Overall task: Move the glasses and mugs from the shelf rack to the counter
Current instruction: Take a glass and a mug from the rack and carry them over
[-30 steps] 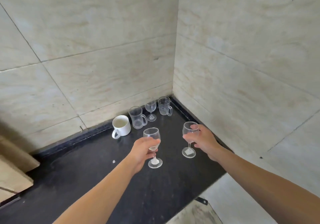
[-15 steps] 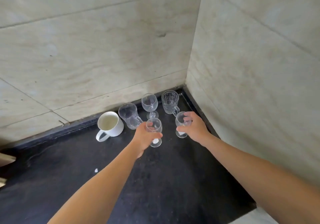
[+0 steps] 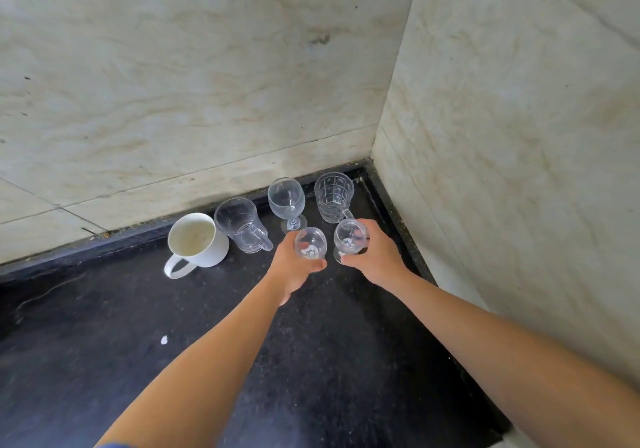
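Left hand [image 3: 294,267] closed round a small stemmed glass [image 3: 310,244]; right hand [image 3: 372,257] closed round a second one [image 3: 349,236], just beside it. Both glasses upright, low over the black counter [image 3: 138,343] near its far right corner; contact with the surface unclear. Behind them, along the far edge by the wall: white mug [image 3: 195,243], clear mug [image 3: 242,224], taller wine glass [image 3: 286,202], patterned glass mug [image 3: 333,196] nearest the corner.

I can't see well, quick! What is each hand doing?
Left hand: closed around a wine glass.
Right hand: closed around another wine glass.
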### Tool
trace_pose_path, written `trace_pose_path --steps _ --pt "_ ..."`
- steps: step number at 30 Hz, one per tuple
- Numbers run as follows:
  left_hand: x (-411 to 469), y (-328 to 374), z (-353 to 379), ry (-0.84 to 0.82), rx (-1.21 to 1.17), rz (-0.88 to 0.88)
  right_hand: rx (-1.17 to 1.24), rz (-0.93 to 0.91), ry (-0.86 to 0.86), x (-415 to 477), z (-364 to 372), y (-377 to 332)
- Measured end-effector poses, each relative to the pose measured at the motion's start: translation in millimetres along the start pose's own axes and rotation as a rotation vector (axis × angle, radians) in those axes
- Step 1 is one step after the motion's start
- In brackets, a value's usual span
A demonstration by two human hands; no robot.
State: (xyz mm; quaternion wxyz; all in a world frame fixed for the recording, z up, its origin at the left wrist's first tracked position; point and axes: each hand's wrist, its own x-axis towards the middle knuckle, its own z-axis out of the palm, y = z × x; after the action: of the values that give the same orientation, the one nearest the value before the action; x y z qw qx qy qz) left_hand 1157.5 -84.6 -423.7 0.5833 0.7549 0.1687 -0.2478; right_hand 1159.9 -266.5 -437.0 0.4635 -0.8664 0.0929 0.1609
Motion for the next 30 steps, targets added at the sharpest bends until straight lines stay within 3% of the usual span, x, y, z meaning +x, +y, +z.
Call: trace_pose_path --steps 4,7,14,20,30 --pt "-15.8 -8.5 -7.5 0.021 0.071 -0.073 -0.126 0.206 -0.061 -15.2 1.3 9.8" --pt "-39.8 -19.0 -22.6 0.070 0.154 -0.135 -0.327 0.219 -0.181 -34.7 7.6 8.4" --pt "-135.8 -73.2 -83.8 0.236 0.354 -0.151 -0.623 -0.188 -0.447 -78.4 70.5 -50.1" --pt "-246.5 -142.5 -142.8 0.389 0.418 -0.248 -0.789 -0.537 -0.574 -136.1 148.4 -106.3" --pt "-471.9 -268.6 -193.7 0.719 0.432 -0.352 -0.940 -1.030 -0.777 -323.3 285.1 -172.0"
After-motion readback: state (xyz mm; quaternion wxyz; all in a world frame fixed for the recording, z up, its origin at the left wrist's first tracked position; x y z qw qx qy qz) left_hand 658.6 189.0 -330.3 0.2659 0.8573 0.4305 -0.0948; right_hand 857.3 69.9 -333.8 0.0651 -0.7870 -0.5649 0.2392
